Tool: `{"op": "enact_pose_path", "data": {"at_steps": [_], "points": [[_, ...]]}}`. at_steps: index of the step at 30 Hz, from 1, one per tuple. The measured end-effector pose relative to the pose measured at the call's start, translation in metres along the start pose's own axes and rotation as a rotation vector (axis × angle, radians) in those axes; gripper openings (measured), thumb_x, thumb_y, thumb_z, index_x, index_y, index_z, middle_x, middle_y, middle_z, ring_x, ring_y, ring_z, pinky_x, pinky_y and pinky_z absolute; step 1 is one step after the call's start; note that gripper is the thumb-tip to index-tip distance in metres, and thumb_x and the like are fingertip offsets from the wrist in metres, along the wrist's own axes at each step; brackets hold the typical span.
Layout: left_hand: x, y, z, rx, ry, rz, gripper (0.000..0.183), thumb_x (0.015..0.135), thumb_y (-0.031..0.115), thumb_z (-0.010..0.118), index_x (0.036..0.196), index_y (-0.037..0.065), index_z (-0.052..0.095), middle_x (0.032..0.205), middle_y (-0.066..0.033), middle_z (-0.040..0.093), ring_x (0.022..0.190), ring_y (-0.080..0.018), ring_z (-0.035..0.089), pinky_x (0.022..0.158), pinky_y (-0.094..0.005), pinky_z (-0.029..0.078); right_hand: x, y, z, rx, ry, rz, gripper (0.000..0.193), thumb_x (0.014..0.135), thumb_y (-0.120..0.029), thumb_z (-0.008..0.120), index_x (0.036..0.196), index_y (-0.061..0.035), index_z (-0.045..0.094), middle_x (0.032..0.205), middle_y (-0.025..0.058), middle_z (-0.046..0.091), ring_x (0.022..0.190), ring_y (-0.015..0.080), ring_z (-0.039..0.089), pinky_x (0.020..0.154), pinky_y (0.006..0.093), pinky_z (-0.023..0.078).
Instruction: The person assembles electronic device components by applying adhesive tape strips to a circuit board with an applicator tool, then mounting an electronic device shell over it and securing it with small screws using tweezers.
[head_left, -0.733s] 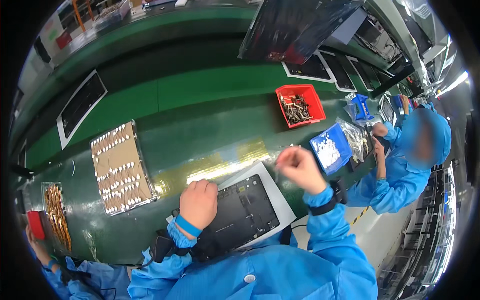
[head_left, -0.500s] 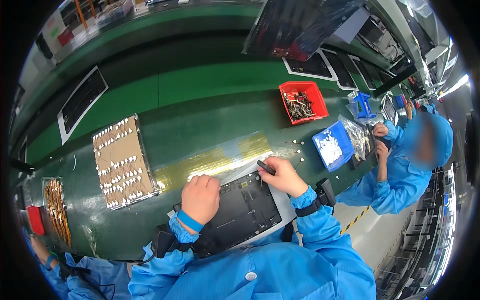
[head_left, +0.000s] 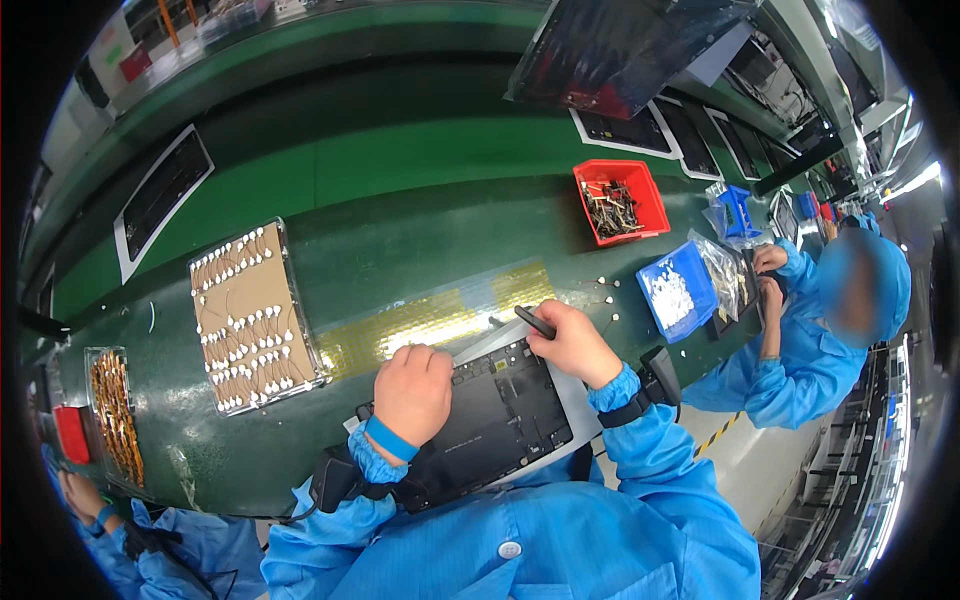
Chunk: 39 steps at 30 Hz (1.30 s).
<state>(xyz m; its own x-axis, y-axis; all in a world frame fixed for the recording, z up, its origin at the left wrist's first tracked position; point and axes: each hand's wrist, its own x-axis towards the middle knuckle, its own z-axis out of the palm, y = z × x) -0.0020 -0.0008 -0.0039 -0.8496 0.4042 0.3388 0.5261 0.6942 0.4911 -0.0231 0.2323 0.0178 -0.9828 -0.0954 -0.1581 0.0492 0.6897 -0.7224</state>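
A flat black tablet-like panel, its inner parts exposed, lies on a pale sheet at the bench's near edge. My left hand, fingers curled and pressed together, rests over the panel's upper left edge; its fingertips are hidden, so what they grip cannot be seen. My right hand is closed around a short black stick-like tool above the panel's upper right corner. The tool's working end does not show clearly. Just beyond both hands, a yellow gridded strip lies on the green bench.
On the left are a tray of white-ended wires and a tray of orange-brown strips. A red bin of small parts and a blue bin of white pieces stand right. Co-workers flank me.
The view has shifted slightly, moving most of the scene a little rightward. Both my hands keep nearly the same places and poses over the panel.
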Motion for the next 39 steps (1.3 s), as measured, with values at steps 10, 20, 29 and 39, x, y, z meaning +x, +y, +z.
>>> {"op": "enact_pose_path", "data": {"at_steps": [10,20,29,39], "points": [[-0.001,0.004,0.000,0.057,-0.015,0.025,0.006,0.069,0.005,0.059,0.074,0.006,0.056,0.073,-0.0100,0.051,0.072,-0.0290,0.051,0.062,-0.0384,0.043,0.006,0.005,-0.003,-0.022,-0.070,0.023,0.020,0.063,-0.014,0.064,0.075,0.0009,0.058,0.068,0.0166,0.058,0.064,0.0296,0.057,0.059,0.0365,0.045],[-0.004,0.002,0.004,0.085,0.012,0.060,0.013,0.063,0.007,0.059,0.074,0.007,0.053,0.074,-0.0085,0.049,0.073,-0.0267,0.051,0.061,-0.0370,0.044,0.011,0.004,-0.004,-0.093,-0.095,0.013,0.021,0.064,-0.017,0.065,0.070,0.0015,0.055,0.065,0.0188,0.055,0.062,0.0330,0.056,0.057,0.0396,0.043],[-0.006,0.006,0.000,0.101,-0.052,0.014,0.009,0.069,0.007,0.060,0.077,0.007,0.056,0.075,-0.0099,0.051,0.072,-0.0290,0.051,0.063,-0.0389,0.044,-0.017,0.010,-0.006,-0.104,0.190,0.049,0.019,0.070,-0.017,0.066,0.073,-0.0003,0.056,0.069,0.0159,0.054,0.064,0.0301,0.054,0.058,0.0388,0.042],[0.001,0.014,-0.003,0.031,-0.047,0.014,0.024,0.068,0.012,0.065,0.086,0.002,0.053,0.088,-0.0139,0.050,0.079,-0.0334,0.050,0.070,-0.0403,0.043,-0.040,0.022,-0.009,0.117,0.137,-0.086,0.015,0.078,-0.009,0.059,0.086,0.0005,0.051,0.077,0.0160,0.054,0.070,0.0312,0.053,0.064,0.0344,0.042]]}}
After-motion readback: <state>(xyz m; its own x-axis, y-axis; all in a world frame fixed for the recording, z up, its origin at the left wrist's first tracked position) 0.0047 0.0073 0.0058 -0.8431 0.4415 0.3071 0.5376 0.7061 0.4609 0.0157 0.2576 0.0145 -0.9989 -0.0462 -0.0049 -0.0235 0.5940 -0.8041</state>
